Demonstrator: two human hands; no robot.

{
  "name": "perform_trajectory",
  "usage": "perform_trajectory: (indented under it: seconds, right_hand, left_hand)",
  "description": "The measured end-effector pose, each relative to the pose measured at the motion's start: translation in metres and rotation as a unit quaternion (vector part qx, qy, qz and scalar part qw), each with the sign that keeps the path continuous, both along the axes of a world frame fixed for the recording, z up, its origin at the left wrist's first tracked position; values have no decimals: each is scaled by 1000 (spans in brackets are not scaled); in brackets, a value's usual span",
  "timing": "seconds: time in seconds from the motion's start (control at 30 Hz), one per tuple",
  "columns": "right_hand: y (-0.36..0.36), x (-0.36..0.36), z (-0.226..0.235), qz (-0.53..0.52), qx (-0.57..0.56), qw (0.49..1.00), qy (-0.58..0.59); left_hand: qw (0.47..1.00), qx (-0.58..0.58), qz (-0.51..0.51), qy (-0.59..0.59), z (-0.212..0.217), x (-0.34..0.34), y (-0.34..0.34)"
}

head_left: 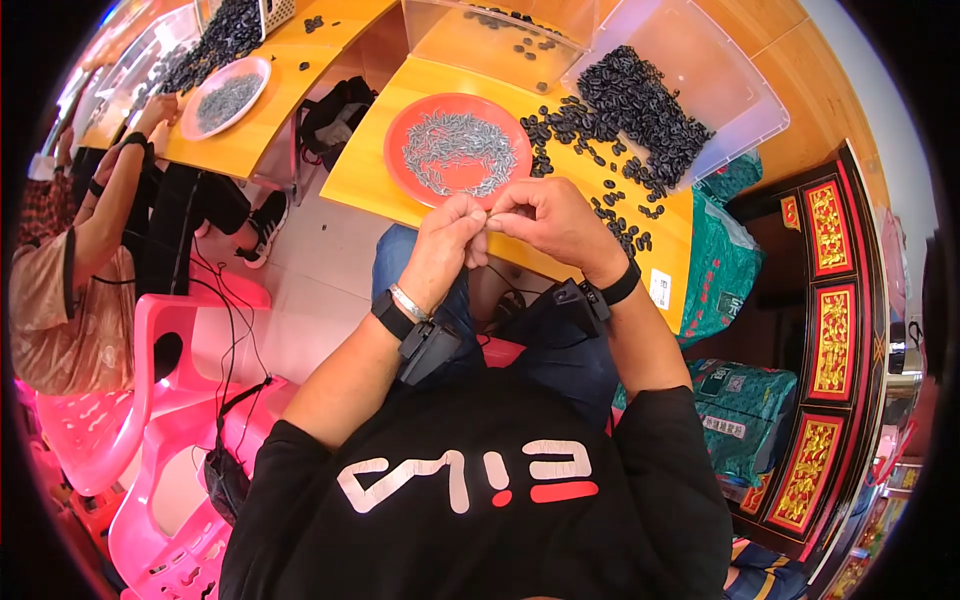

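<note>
Both hands: fingers pinched together, hold unclear | red plate just beyond | black pieces heaped right

A black T-shirt bears white-and-red lettering; past its sleeves sit black wristbands with boxy modules and a left-wrist bracelet, beyond it blue jeans.

Bold white lettering with red accents runs across the person's black shirt, a small white sticker with dark marks sits near the tabletop's right edge, and print too small to read marks two green sacks.
</note>
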State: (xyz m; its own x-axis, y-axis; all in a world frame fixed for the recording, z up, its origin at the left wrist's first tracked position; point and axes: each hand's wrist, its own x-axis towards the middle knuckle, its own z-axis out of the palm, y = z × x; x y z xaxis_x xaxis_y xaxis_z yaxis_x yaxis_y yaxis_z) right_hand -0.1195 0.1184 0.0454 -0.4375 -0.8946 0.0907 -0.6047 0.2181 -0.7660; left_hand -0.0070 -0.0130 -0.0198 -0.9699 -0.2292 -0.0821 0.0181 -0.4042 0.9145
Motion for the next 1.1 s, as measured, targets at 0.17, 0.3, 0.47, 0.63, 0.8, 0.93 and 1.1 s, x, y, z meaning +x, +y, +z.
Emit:
perform_trajectory:
  seconds: [0.17, 0.3, 0.47, 0.63, 0.8, 0.93, 1.1]
  right_hand:
    - [0, -1, -8, -18, -19, 999, -45]
    - [-1, -4, -7, -33, 30, 998, -32]
    - [-6, -10, -10, -11, 17, 997, -77]
    - [-28, -38, -8, -65, 22, 997, 30]
    - [-59, -68, -28, -37, 75, 981, 173]
    - [-73, -72, -36, -33, 146, 969, 195]
    - [-81, -71, -35, -41, 174, 962, 207]
  left_hand:
    - [1000, 3, -1, -2, 0, -1, 0]
    - [1000, -17, 9, -18, 6, -2, 6]
    - [999, -35, 38, -14, 6, -1, 4]
    - [997, 0, 60, -54, 7, -2, 1]
    - [991, 42, 100, -73, -2, -5, -8]
    - [988, 76, 124, -59, -3, -3, -13]
    - [982, 109, 143, -54, 3, -4, -12]
